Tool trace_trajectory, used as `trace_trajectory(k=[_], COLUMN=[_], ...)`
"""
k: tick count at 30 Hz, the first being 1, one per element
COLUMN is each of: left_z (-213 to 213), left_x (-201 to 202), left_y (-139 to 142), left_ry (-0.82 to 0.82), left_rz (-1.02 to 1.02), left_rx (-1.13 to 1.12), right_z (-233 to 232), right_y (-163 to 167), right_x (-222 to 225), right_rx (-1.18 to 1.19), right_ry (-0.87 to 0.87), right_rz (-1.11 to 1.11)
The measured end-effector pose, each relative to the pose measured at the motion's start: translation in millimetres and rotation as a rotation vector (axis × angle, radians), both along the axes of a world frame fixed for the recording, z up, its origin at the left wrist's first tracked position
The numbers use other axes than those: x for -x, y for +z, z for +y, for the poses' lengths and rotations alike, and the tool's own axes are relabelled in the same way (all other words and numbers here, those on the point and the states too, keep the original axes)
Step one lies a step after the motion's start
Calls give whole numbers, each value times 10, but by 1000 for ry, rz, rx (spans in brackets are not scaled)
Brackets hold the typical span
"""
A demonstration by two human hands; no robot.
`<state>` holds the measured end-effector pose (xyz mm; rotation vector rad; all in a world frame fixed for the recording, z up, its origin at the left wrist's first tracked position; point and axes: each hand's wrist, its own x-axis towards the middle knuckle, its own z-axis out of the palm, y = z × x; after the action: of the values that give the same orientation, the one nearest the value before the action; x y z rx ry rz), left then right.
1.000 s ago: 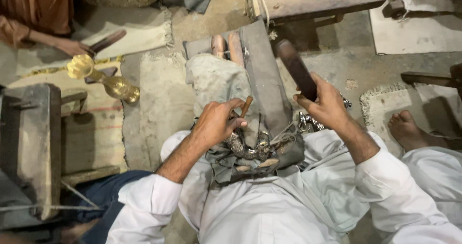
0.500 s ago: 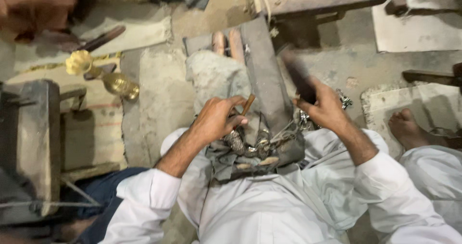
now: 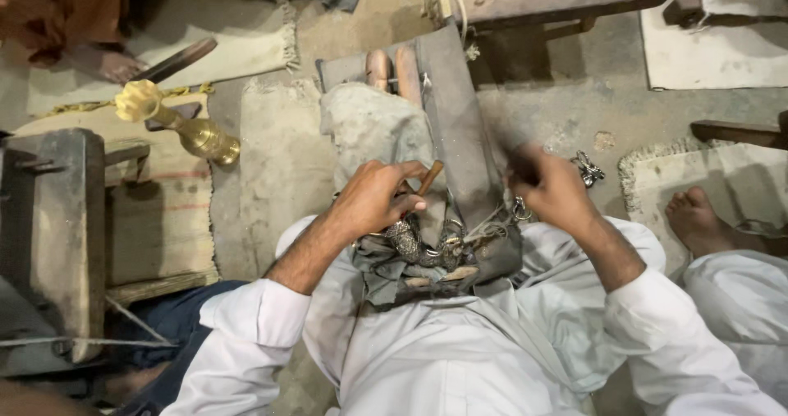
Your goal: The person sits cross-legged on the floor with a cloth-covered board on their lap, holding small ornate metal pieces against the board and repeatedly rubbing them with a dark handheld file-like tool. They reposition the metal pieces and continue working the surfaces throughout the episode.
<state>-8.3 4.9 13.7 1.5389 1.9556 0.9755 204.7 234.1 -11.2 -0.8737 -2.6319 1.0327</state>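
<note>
**Punch and hammer over a small metal piece in the lap**

The fingers of the left hand (image 3: 373,198) are curled and pressed together around a short wooden-handled punch (image 3: 431,178), whose brown end pokes out above the knuckles; the tool slants down toward a small silvery ornament (image 3: 410,243) lying on grey cloth just below the hand. The right hand (image 3: 554,190) is closed in a fist around a dark hammer handle (image 3: 519,163), which is blurred, so how the fingers lie on it cannot be told.

The punch looks light and stiff, best gripped low on the shaft, near the tip, for control. The ornament seems thin, hard and easily dented, with loose rings and wire (image 3: 484,223) around it that would slide; it is likely best steadied by its edges. The hammer looks heavier at the head and is probably best held well back on the handle.

A grey slanted block (image 3: 455,128) runs away from the lap. To the left a brass vase (image 3: 193,133) lies on matting; another person's bare foot (image 3: 698,219) rests at right.
</note>
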Motion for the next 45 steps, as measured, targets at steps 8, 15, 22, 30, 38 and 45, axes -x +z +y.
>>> trace_trajectory(k=[8,15,22,30,38,45], left_z=[16,38,46,60,69,68], left_x=[18,47,73,98,141,161], left_y=[7,53,72,61,74,57], left_ry=[-21,-55,-84,-124,-175,-198], left_rz=[-22,1,-19,-15,-11,-24], left_rx=[43,59,91,50,71,109], right_z=[-36,-43,-102,-142,-172,-201], right_y=[-45,-64,-88,-50,59,87], right_x=[-39,-69,-95,-163,-207,-209], right_rx=[-349,-132,-98,-203,-15,-91], right_ry=[139,62,-22,0,-121,-53], right_rz=[-233,3,-130,-82,-72,-82])
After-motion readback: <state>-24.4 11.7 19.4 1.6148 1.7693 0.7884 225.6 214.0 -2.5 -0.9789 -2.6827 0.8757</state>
